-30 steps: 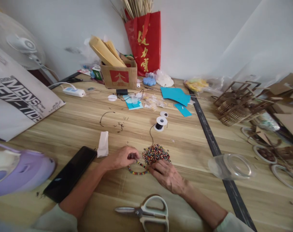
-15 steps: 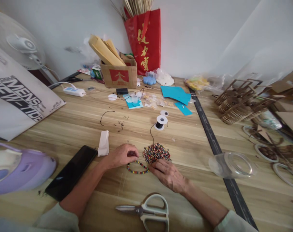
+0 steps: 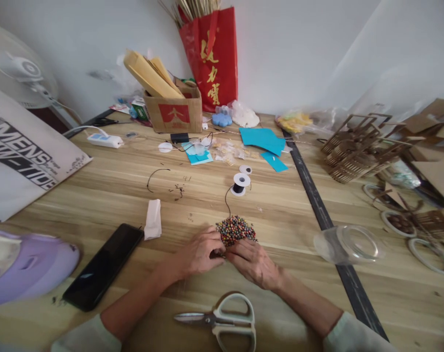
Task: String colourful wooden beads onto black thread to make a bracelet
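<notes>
My left hand (image 3: 203,250) is closed, its thumb and fingertips pinched together in front of the bead pile. Close beside it, my right hand (image 3: 254,263) also has its fingers closed, and the two sets of fingertips nearly meet. Between and under them is a string of coloured beads (image 3: 219,254), mostly hidden by the left hand. A heap of small multicoloured beads (image 3: 236,229) lies just beyond the fingertips. From a white spool (image 3: 241,184) of black cord, a strand runs down to the heap.
White-handled scissors (image 3: 222,320) lie near the front edge. A black phone (image 3: 103,266) and folded white paper (image 3: 153,220) are left of the hands. A clear plastic jar (image 3: 348,244) lies on the right. A cardboard box (image 3: 174,113) and a red bag (image 3: 212,63) stand at the back.
My left hand has moved right to meet the right hand, covering the beaded loop that showed before. The right hand stays by the bead heap. The view has shifted slightly.
</notes>
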`<state>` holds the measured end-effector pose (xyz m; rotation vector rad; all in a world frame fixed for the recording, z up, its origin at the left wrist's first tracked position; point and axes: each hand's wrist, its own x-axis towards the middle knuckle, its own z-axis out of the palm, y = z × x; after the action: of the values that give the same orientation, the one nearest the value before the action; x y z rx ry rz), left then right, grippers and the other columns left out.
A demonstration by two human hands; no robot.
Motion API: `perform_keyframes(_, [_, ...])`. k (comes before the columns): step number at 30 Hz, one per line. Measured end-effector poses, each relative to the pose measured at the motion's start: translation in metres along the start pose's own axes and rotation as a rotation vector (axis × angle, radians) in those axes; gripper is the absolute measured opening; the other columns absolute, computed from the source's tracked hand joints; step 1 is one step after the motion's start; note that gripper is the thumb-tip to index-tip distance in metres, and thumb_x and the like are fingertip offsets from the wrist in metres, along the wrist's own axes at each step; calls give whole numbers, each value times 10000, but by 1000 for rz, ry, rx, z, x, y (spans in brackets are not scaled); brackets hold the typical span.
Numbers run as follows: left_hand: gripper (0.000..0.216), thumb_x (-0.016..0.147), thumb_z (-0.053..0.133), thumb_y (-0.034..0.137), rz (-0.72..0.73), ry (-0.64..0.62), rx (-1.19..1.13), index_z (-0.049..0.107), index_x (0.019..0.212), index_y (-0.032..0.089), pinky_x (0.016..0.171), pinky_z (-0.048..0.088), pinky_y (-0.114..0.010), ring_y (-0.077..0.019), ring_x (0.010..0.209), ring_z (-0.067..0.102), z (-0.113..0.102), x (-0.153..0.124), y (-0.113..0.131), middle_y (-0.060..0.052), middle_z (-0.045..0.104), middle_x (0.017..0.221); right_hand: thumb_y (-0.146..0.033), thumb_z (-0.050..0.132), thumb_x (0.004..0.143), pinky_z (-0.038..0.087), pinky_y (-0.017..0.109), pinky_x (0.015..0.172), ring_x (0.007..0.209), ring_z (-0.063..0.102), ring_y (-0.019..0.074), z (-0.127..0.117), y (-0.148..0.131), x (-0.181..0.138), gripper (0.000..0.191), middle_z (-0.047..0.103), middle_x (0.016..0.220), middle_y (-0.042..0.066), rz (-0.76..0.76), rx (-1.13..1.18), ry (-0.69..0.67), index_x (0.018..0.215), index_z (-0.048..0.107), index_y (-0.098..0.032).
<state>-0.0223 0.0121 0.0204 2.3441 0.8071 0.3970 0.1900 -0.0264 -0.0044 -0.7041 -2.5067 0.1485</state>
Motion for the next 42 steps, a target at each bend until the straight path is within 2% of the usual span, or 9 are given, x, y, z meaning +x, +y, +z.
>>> perform_keyframes(6, [133,795,645,82,23,-33,14,644,685,157,754,390,-290,-188,848,523,5,0,-2,-33,627,767,-132,366,1003,477,300,716,780,572,172,-1,0,2,250,659,869,81,11,35,27,1004,616,-140])
perform_keyframes(12, [123,805,634,95,25,-40,-1,647,699,157,776,399,-294,-190,859,527,5,1,-2,-36,626,775,-130,381,993,488,305,706,768,584,173,1,1,1,235,660,853,79,34,72,27,935,608,-146])
perform_keyframes(19, [141,804,602,79,7,-28,-46,648,708,172,786,412,-287,-182,844,525,2,1,-1,-23,617,752,-213,489,980,531,288,816,933,634,172,0,0,0,158,662,1021,97,127,51,133,1091,588,-159])
perform_keyframes(27, [145,780,602,63,1,-6,-70,631,688,171,787,417,-290,-175,808,524,-4,2,1,-15,614,718,-210,517,958,536,281,728,873,629,177,4,2,-4,126,634,958,92,205,71,217,1076,536,-169])
perform_keyframes(31, [138,791,594,80,-11,-11,-68,644,700,171,782,417,-295,-178,812,532,-4,2,1,-22,633,735,-198,527,952,506,271,689,796,605,167,2,2,-3,57,631,869,66,172,76,207,991,560,-173])
perform_keyframes(34, [125,794,610,102,-18,-12,-70,646,695,168,761,412,-296,-183,806,533,-4,2,-1,-30,640,735,-193,513,957,476,264,651,736,573,158,-3,0,0,91,632,811,54,113,77,160,922,594,-171])
perform_keyframes(38, [122,784,631,102,-18,2,-100,642,679,163,746,409,-288,-179,787,536,-4,3,-2,-29,631,717,-199,510,963,482,271,675,761,575,163,-6,-2,3,120,652,848,66,78,80,107,965,622,-156])
perform_keyframes(42, [119,780,635,90,-34,-10,-114,641,681,156,739,404,-279,-175,790,533,-6,3,-1,-24,617,712,-170,512,960,508,264,708,805,597,161,-4,-2,0,121,658,919,85,69,33,170,1019,612,-135])
